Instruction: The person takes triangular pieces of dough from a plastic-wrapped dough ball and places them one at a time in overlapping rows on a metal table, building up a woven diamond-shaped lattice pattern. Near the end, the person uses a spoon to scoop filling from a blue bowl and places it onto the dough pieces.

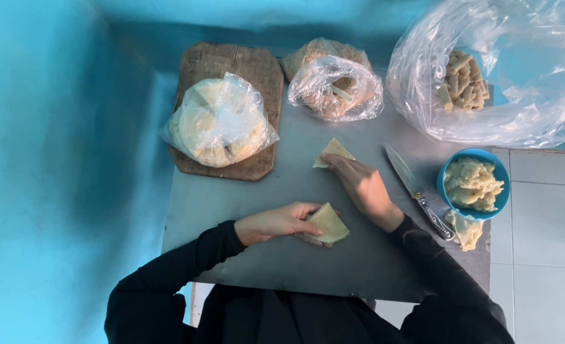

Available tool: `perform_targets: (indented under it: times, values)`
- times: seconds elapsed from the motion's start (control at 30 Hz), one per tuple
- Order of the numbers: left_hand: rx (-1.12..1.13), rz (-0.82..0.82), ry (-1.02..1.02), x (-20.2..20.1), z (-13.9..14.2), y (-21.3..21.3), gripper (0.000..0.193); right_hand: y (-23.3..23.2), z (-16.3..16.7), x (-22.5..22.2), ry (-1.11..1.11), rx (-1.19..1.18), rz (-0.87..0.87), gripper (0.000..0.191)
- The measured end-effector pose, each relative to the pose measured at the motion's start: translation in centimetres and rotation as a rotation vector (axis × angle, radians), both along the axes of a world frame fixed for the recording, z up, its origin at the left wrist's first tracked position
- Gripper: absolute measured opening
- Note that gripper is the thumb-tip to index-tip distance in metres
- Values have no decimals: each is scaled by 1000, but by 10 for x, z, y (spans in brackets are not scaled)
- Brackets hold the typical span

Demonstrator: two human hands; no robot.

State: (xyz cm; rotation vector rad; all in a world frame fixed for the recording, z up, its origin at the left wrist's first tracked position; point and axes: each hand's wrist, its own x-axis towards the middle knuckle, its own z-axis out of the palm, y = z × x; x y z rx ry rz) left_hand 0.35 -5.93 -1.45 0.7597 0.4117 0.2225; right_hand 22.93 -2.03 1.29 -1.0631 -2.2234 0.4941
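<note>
A folded dough triangle (326,223) is pinched shut in the left hand (276,223), kept near so the fold stays put. A second pastry piece (332,153) is being touched by the right hand (362,185), fingers flat, farther up the grey table (244,210), with the knife (416,190) parked to the right.

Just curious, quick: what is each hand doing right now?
Left hand: closed on a folded dough triangle.
Right hand: fingertips on a second dough piece.
</note>
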Motion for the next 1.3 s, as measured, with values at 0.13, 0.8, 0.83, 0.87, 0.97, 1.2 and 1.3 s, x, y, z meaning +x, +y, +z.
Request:
perform_targets:
  times: [0.13, 0.8, 0.83, 0.87, 0.97, 1.2, 1.3]
  values:
    - [-13, 15, -5, 1, -3, 0, 50, -3, 5, -2, -59, 68, 15, 39]
    - [19, 17, 16, 3, -20, -2, 42, -18, 3, -15, -202, 203, -26, 37]
    - [44, 17, 20, 2, -19, -2, 43, -20, 2, -18, -181, 204, -33, 37]
    - [70, 17, 24, 2, -16, -2, 43, -21, 2, -20, -160, 206, -39, 37]
    - [-26, -73, -37, -6, 2, 3, 47, -23, 1, -19, -130, 167, -46, 40]
    - [19, 102, -102, -18, 73, 26, 54, -13, 32, -5, 33, 53, -101, 24]
    - [-19, 214, -161, -24, 102, 27, 54, -30, 73, 9, 158, 57, -247, 18]
